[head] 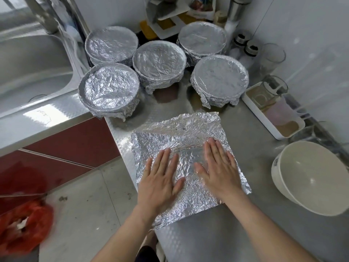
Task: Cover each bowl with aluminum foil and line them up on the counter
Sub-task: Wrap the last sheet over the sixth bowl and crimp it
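Two hands — left hand [160, 178] and right hand [219, 167] — press flat, fingers straight, on a crinkled foil sheet [181, 133]; five foil-covered bowls [159, 57] sit beyond, an uncovered bowl [309, 178] to the right.

A crinkled, shiny sheet of aluminium foil [181, 133] is spread at the near left edge of the counter [245, 129], which is seen as softly gleaming metal stamped with a fine raised pattern. The five foil-wrapped bowls [159, 60] toward its far left corner are covered in the same wrinkled, bright skin. The uncovered bowl [309, 178] at the right edge is finished smooth and glossy. The sink [28, 63] is formed of brushed metal.
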### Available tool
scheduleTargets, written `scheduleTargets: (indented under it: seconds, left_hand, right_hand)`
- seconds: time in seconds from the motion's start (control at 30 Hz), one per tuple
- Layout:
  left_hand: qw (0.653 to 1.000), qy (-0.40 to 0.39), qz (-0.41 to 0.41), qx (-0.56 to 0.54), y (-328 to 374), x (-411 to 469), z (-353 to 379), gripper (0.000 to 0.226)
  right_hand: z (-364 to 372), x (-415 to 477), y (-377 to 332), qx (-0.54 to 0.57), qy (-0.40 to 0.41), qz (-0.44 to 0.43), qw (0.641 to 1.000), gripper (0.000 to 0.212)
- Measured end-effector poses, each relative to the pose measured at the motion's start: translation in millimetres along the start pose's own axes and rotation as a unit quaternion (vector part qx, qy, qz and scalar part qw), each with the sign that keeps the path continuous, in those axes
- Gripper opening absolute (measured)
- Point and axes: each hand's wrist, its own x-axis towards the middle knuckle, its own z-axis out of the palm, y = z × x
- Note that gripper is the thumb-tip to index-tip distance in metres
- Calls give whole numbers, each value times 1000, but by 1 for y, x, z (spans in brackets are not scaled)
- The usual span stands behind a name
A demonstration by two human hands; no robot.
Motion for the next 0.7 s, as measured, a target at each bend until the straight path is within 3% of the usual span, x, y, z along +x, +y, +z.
scheduleTargets:
  seconds: [0.2, 0.27, 0.4, 0.5, 0.6, 0.7]
  left_hand:
    - [1000, -15, -3, -5, 0, -2, 0, 72]
    - [1000, -12, -22, -13, 5, -9, -3, 74]
    - [996, -42, -76, -16, 17, -23, -22, 75]
    - [992, -38, -119, -28, 25, -30, -35, 73]
    - [999, 19, -39, -26, 41, -40, -39, 64]
    - [998, -25, 56, -8, 61, -57, -20, 48]
  right_hand:
    - [-7, -7, 5, 27, -21, -22, 999, 71]
    - [-15, -17, 6, 40, 4, -8, 999, 66]
    - [-43, -48, 22, 42, 185, 132, 973, 64]
    - [-55, -68, 37, 27, 219, 246, 944, 74]
    - [-67, -76, 45, 50, 181, 297, 936, 63]
    - [-70, -80, 50, 55, 99, 340, 934, 27]
